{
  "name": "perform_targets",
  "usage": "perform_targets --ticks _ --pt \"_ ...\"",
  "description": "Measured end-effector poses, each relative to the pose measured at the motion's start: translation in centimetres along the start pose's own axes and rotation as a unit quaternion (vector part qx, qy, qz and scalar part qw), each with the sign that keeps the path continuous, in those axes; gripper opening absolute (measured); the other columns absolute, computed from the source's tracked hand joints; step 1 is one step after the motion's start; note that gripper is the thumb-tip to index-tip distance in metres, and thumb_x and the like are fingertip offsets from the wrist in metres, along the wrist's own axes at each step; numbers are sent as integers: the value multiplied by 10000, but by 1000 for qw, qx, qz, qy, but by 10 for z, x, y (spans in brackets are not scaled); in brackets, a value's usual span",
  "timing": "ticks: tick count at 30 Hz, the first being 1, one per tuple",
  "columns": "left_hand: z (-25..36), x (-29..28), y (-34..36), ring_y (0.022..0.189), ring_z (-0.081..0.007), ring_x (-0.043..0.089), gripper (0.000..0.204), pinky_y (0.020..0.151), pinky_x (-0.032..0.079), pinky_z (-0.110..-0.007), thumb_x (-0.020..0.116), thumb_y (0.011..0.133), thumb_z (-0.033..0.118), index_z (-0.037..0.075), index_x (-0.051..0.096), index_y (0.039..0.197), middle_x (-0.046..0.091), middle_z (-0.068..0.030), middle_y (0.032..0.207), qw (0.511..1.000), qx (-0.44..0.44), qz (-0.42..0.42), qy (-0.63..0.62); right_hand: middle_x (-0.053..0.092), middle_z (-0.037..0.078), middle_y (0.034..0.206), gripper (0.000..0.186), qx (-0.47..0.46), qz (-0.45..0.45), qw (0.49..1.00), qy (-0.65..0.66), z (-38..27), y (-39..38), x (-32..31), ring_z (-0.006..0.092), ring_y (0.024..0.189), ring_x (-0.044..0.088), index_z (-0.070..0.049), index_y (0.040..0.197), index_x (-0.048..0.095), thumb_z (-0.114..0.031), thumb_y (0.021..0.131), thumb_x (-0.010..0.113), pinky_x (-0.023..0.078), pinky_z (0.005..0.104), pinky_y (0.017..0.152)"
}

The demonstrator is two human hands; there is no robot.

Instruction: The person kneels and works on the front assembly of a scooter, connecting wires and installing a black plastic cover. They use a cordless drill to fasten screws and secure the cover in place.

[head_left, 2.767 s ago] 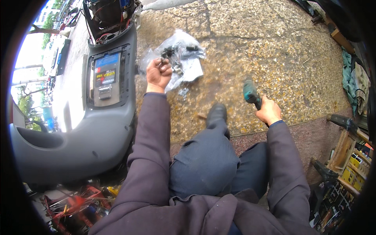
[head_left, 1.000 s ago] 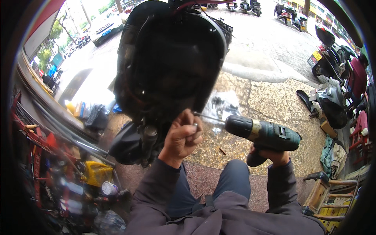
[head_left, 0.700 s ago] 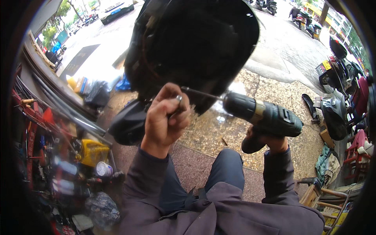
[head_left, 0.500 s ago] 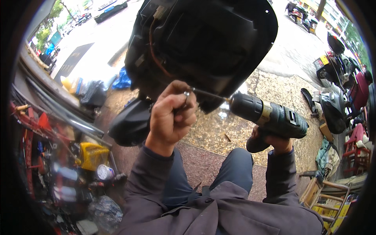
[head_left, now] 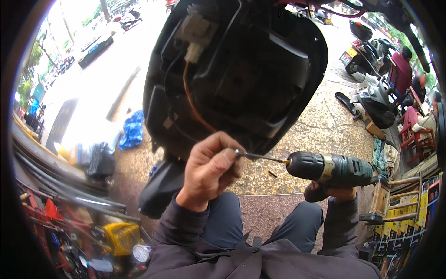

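My right hand [head_left: 341, 192] grips the handle of a dark green and black cordless drill [head_left: 347, 171], its chuck pointing left. A long thin driver bit [head_left: 267, 158] reaches from the chuck to my left hand [head_left: 208, 171]. The thumb and forefinger of that hand pinch a small shiny metal piece [head_left: 238, 152], screw-like, at the bit's tip; the fingers partly hide it. Just beyond my hands stands a large black plastic scooter panel [head_left: 241, 88], its hollow inner side toward me. A white connector [head_left: 193, 52] with an orange wire [head_left: 189, 93] runs down inside it.
Tools and a yellow container [head_left: 121, 237] clutter the left side, near a blue plastic bag [head_left: 132, 130]. A wooden stool [head_left: 402, 197] stands at the right. Farther right are scooter parts [head_left: 375, 104], a red chair [head_left: 416, 137], seated people and a parked scooter [head_left: 364, 58].
The view has shifted, showing more of the panel's upper part. Both hands and the drill sit lower and farther right in the picture; the bit lies more level. The grips are unchanged.
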State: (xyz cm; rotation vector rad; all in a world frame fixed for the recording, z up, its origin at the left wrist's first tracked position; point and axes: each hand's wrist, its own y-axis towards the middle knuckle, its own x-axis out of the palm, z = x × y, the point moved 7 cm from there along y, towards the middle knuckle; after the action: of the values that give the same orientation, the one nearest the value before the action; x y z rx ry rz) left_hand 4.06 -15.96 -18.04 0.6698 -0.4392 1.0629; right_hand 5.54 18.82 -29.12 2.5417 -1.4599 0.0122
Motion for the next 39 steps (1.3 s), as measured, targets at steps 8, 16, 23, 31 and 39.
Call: perform_targets --ticks 8,16,23,31,39 --pt "31 8 -7 443 -41 357 228 422 275 -204 623 1024 216 -4 564 1023 575 -54 649 997 -5 -26 73 673 119 1198 699 -21 94 995 10 -36 -36 68 255 1054 680 -22 1358 550 23 727 847 556 447 942" --pt "62 13 -1 463 -37 385 216 425 279 -198 607 1029 239 39 556 965 554 -28 663 993 -36 -82 75 693 132 986 559 -64 127 990 14 -63 -20 145 279 961 680 -18 1289 580 -49 780 810 560 454 876" --pt "78 10 3 459 -44 338 268 419 292 -186 518 1059 292 34 586 1030 554 -44 686 997 -51 -49 -31 669 144 972 554 -111 169 976 85 -66 1 203 306 946 664 -21 1294 561 -126 802 794 541 477 865" --pt "163 -33 39 540 -52 464 170 461 357 -202 656 958 149 -7 652 1026 565 -3 699 955 185 48 229 677 125 886 574 -150 256 954 49 -91 -6 206 284 863 681 22 1158 607 -322 786 876 554 448 816" --pt "261 -6 176 735 -208 712 489 675 554 -345 825 798 413 5 752 1058 744 -137 832 635 357 59 683 682 112 932 508 -190 340 921 3 -94 -28 186 264 874 681 3 1218 609 -264 846 827 557 440 809"
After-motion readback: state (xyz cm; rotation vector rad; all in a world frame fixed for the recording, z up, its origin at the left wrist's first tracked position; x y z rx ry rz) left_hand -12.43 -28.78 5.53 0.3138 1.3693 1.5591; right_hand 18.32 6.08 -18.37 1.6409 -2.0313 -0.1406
